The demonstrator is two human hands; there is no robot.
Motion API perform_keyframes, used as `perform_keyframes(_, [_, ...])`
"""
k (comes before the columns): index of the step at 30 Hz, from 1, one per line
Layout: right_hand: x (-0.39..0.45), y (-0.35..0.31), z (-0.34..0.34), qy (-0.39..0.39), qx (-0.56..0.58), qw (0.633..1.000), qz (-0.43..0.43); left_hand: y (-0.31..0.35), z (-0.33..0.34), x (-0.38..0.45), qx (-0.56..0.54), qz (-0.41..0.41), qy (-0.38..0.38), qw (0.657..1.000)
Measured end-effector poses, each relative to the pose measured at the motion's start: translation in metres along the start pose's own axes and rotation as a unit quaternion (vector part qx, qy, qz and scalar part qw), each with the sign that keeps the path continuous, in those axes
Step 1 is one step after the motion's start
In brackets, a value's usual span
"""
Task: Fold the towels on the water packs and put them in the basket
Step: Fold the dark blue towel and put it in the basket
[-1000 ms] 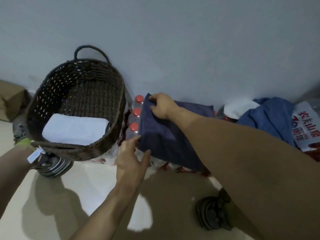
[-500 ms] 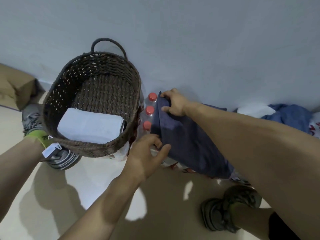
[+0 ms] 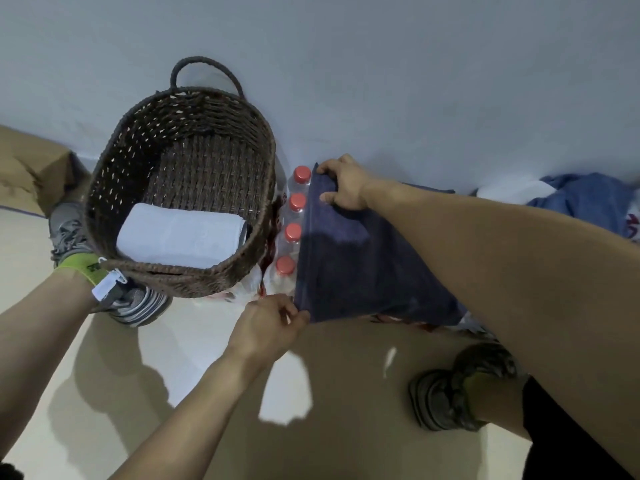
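On water pack (image 3: 292, 233), towel (image 3: 363, 268) hiding bottles

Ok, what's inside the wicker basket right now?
One folded white towel lies at the near end of the basket. Whatever sits beneath it is covered.

Corner of a home storeroom.
A wicker basket (image 3: 180, 188), shrink-wrapped water bottles (image 3: 294, 233) and a cardboard box (image 3: 31, 168) sit against a plain wall (image 3: 381, 64) on pale floor tiles (image 3: 156, 358).
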State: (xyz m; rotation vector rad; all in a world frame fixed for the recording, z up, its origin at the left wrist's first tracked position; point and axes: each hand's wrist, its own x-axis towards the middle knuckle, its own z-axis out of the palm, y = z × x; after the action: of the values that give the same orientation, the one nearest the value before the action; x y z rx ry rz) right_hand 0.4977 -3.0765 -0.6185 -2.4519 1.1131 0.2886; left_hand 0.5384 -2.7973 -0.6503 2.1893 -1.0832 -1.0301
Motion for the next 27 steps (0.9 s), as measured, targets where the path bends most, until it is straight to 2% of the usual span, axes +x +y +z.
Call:
perform_keyframes(5, [0.001, 0.000, -0.001, 0.000, -0.018, 1.000, -0.001, -0.005, 0.003, 0.000, -0.207, -0.061, 0.057, 0.975])
perform_keyframes(9, [0.000, -0.006, -0.001, -0.001, -0.068, 0.998, 0.016, -0.003, 0.009, -0.006, -0.376, -0.093, 0.059, 0.920])
perform_keyframes(13, [-0.013, -0.016, -0.006, -0.016, -0.089, 0.995, 0.041, -0.002, 0.009, -0.007, -0.376, -0.049, 0.039, 0.924])
perform_keyframes(14, [-0.020, -0.018, -0.008, 0.008, -0.071, 0.996, 0.045, 0.001, 0.008, -0.007, -0.375, -0.036, 0.027, 0.926])
perform_keyframes(16, [-0.040, -0.019, -0.005, 0.121, 0.021, 0.991, 0.059, 0.006, 0.007, -0.003, -0.360, -0.017, 0.004, 0.933])
perform_keyframes(18, [-0.072, -0.022, 0.004, 0.233, 0.151, 0.960, 0.043, 0.015, 0.006, -0.001, -0.348, -0.016, -0.019, 0.937])
perform_keyframes(19, [-0.092, -0.024, 0.012, 0.263, 0.201, 0.943, 0.018, 0.018, 0.006, -0.001, -0.347, -0.018, -0.032, 0.937])
perform_keyframes(22, [-0.156, -0.028, 0.046, 0.327, 0.266, 0.906, -0.037, 0.027, 0.001, 0.000, -0.360, -0.023, -0.053, 0.931])
perform_keyframes(24, [-0.192, -0.029, 0.078, 0.381, 0.304, 0.873, -0.019, 0.033, -0.003, -0.002, -0.384, -0.035, -0.065, 0.920])
perform_keyframes(25, [-0.208, -0.030, 0.093, 0.390, 0.316, 0.865, 0.005, 0.037, -0.005, -0.004, -0.404, -0.044, -0.072, 0.911])
perform_keyframes(27, [-0.230, -0.033, 0.117, 0.368, 0.314, 0.875, 0.036, 0.047, -0.008, -0.006, -0.444, -0.067, -0.077, 0.890])
